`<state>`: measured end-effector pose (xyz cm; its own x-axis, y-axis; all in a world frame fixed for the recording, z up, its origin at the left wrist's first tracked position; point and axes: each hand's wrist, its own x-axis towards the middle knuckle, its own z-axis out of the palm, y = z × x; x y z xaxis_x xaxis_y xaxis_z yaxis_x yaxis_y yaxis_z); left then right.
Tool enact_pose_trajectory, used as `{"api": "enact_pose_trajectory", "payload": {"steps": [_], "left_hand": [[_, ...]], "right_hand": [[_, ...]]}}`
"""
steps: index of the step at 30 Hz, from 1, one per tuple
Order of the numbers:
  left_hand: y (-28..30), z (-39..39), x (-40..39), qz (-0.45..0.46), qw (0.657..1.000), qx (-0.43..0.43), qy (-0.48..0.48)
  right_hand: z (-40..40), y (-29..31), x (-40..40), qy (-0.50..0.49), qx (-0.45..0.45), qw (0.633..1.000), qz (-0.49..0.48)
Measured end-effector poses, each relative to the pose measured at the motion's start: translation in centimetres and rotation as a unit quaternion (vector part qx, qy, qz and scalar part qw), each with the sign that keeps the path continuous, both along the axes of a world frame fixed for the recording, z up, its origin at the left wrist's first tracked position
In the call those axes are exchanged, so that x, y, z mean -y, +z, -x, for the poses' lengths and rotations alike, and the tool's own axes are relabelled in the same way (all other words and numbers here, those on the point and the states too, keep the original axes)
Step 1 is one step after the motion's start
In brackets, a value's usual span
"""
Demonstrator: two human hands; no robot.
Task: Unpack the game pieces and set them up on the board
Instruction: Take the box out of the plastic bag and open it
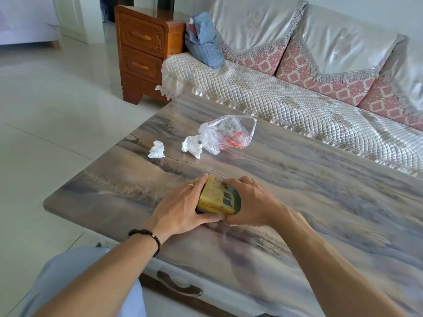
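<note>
The box (218,197), yellow with green print, sits on the counter (320,202) near its front edge, held between both hands. The left hand (183,207) wraps its left side, thumb along the near bottom edge, fingers curled over the far corner. The right hand (249,202) clasps the right side, fingers curled over the top. So each grip is closed on the box; no board or pieces show yet.

The risks look plain. If the lid gives suddenly, loose pieces could spill and roll off the near edge to the floor (57,122). A hard tug may tear the thin card. The counter looks glossy, so the box could slide when pulled. A bag (229,136) and two tissues (158,149) lie farther back, where a board might need room.
</note>
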<state>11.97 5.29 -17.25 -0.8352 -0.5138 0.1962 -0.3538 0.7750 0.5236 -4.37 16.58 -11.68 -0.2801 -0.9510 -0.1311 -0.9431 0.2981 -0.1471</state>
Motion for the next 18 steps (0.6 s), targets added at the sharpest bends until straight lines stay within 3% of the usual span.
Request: {"api": "enact_pose_trajectory", "payload": {"steps": [4,8,12,15,18], "left_hand": [[-0.2,-0.1,0.4,-0.025,1.0,-0.001,0.009],[-0.1,-0.2,0.2,-0.01,1.0,-0.017,0.003],[-0.2,-0.1,0.2,-0.014,1.0,-0.002,0.006],[-0.8,0.2,0.4,0.01,1.0,0.026,0.007],[-0.9,0.3,0.5,0.016,0.999,0.035,0.009]], "right_hand": [[0.8,1.5,0.5,-0.047,0.098,0.994,0.014],[3.0,1.7,1.0,-0.138,0.211,0.965,0.074],[4.7,1.2,1.3,-0.2,0.18,0.942,0.199],[5.6,1.6,1.7,-0.227,0.137,0.939,0.219],[6.6,1.6,2.3,-0.26,0.169,0.922,0.23]]}}
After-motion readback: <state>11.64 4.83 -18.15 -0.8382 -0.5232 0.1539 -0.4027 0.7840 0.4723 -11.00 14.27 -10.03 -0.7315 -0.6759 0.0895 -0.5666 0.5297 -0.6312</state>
